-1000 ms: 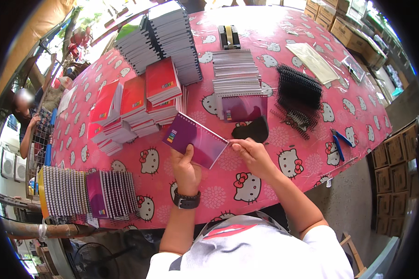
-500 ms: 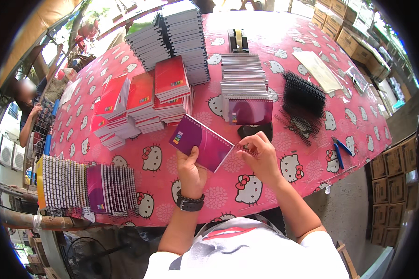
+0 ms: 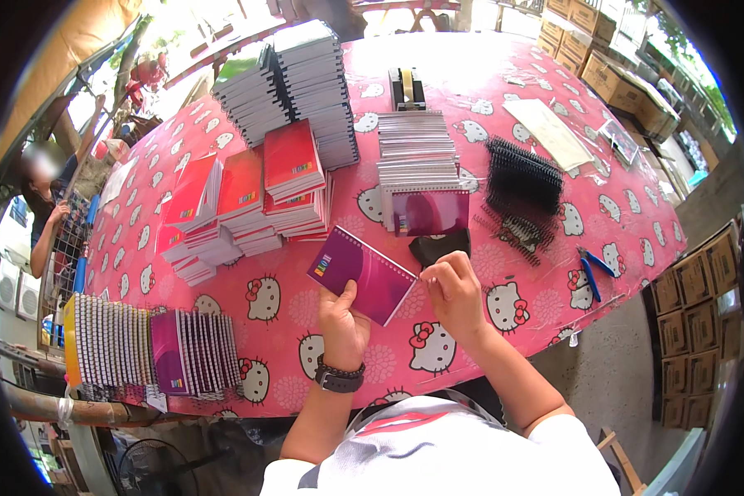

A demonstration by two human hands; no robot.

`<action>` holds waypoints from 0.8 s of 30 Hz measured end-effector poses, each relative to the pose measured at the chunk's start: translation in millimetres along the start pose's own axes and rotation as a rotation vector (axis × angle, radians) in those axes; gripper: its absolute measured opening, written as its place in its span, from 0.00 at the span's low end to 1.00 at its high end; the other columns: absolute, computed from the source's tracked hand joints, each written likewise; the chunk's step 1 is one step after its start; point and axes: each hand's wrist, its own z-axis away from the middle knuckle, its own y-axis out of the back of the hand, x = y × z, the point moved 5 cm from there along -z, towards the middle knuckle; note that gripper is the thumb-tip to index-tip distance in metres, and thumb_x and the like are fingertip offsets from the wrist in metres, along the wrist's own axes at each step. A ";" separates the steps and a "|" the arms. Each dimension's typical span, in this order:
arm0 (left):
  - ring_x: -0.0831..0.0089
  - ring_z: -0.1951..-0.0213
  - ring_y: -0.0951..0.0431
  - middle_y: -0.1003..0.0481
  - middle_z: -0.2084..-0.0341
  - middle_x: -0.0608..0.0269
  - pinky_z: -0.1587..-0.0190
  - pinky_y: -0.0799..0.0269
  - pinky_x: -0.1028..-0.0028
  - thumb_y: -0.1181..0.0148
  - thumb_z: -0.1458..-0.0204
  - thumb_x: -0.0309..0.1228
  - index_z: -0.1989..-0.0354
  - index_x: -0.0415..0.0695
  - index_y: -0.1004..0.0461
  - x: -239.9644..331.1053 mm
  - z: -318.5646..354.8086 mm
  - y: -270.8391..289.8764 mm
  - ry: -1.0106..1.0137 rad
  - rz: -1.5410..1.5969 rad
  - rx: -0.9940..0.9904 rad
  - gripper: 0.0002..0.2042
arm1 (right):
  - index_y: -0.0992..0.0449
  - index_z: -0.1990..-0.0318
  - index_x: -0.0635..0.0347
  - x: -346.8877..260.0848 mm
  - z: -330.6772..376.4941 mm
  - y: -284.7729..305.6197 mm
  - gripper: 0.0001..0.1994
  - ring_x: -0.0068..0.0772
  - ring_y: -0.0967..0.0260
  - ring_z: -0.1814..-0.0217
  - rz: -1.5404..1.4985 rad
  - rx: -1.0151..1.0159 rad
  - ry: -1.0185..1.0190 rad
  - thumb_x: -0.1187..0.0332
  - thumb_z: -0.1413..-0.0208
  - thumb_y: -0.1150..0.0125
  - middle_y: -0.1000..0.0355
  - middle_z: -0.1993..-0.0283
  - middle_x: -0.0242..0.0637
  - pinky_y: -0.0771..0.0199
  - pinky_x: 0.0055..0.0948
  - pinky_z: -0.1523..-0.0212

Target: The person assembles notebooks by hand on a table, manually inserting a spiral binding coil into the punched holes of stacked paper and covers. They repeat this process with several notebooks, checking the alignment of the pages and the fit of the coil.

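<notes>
My left hand (image 3: 343, 326) grips a purple notebook (image 3: 368, 273) tilted over the table, thumb on the cover and fingers underneath. A row of punched holes runs along its upper right edge. My right hand (image 3: 456, 298) is closed in a pinch at the right end of that edge. A thin dark binding coil showed in these fingers a moment earlier; now they mostly hide it. Beyond the right hand lies a dark object (image 3: 442, 248), partly under another purple notebook (image 3: 431, 213) that leans against a stack of punched pages (image 3: 417, 149).
Red notebooks (image 3: 293, 161) and tall spiral-bound stacks (image 3: 318, 99) stand at back left. Bound notebooks (image 3: 194, 351) fill the near left. Black coils (image 3: 525, 178), blue-handled pliers (image 3: 591, 273) and a tape dispenser (image 3: 407, 89) lie on the pink tablecloth (image 3: 388, 364). A person (image 3: 45, 198) is at far left.
My right hand has turned and closed in tighter at the notebook's edge, hiding the coil. The notebook stays in my left hand. The whole view has shifted slightly.
</notes>
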 end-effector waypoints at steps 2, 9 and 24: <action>0.67 0.50 0.29 0.32 0.51 0.58 0.46 0.32 0.64 0.58 0.43 0.19 0.46 0.39 0.40 -1.8 -1.3 -0.7 0.047 0.029 -0.003 0.16 | 0.29 0.66 0.60 -1.6 -2.1 3.8 0.09 0.39 0.33 0.66 -0.009 0.020 0.045 0.82 0.56 0.42 0.37 0.69 0.39 0.30 0.30 0.68; 0.65 0.49 0.30 0.32 0.50 0.56 0.45 0.33 0.63 0.58 0.43 0.20 0.45 0.38 0.41 -9.4 -3.7 -3.3 0.057 0.086 0.016 0.17 | 0.27 0.61 0.59 22.7 3.6 2.4 0.13 0.32 0.34 0.70 -0.426 -0.138 -0.281 0.79 0.57 0.39 0.34 0.71 0.36 0.32 0.26 0.69; 0.74 0.55 0.28 0.29 0.56 0.61 0.52 0.32 0.74 0.49 0.48 0.19 0.49 0.41 0.39 -12.6 -15.3 -24.7 -0.069 -0.210 -0.299 0.17 | 0.28 0.59 0.61 32.9 -25.9 7.2 0.12 0.28 0.31 0.62 -0.347 -0.191 -0.390 0.76 0.53 0.37 0.28 0.63 0.37 0.31 0.25 0.60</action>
